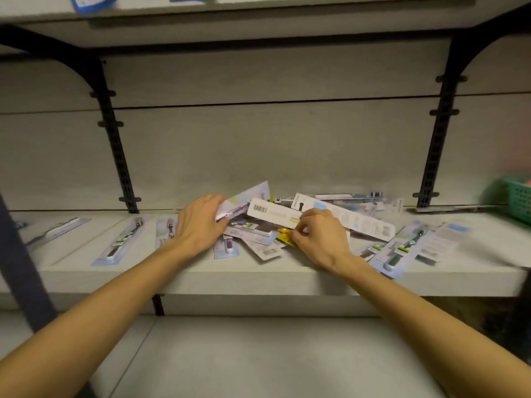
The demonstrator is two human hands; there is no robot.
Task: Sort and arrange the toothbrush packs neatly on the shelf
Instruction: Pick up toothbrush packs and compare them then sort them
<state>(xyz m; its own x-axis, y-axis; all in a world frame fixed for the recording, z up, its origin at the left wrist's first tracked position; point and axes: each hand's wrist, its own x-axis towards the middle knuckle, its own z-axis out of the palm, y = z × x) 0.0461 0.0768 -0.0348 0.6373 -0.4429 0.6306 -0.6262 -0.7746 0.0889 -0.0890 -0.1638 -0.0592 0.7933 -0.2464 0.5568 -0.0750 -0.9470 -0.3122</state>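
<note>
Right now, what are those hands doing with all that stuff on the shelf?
A person is sorting toothbrush packs on a grey shelf. The left hand grips a purple toothbrush pack tilted up off the jumbled pile in the middle. The right hand pinches a yellow pack at the pile's edge. A few packs already lie apart in a row to the left, and more lie loose to the right. A green basket sits at the far right.
</note>
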